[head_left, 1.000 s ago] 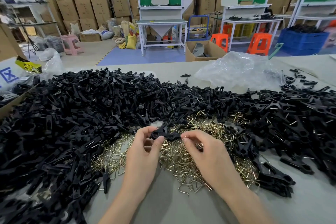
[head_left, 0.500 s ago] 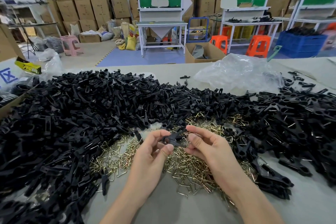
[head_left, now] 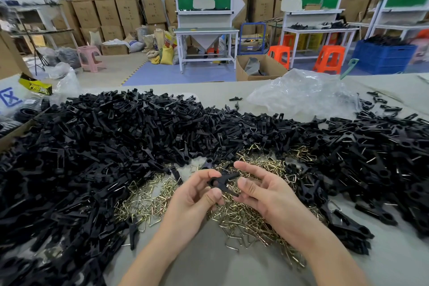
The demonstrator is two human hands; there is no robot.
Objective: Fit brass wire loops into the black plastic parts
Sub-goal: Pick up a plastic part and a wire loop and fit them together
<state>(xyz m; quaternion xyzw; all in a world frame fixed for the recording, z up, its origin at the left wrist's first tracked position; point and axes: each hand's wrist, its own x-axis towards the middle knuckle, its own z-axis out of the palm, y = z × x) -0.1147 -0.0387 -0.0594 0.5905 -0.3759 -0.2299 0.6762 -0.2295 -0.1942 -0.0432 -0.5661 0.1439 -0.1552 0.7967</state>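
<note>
Since a moment ago my right hand (head_left: 267,193) has rolled palm-up. It and my left hand (head_left: 192,197) each pinch one end of the black plastic part (head_left: 221,181), whose long axis runs left-right between them. Brass wire loops (head_left: 243,218) lie just beneath, near the desk's (head_left: 218,267) front edge.

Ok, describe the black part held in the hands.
The black part is small, matte plastic, forked at its right end, seemingly with a round hole at the left. It is held roughly level above the brass wire loops. The left hand pinches its left end; the right hand touches its right end, grip unclear.
</note>
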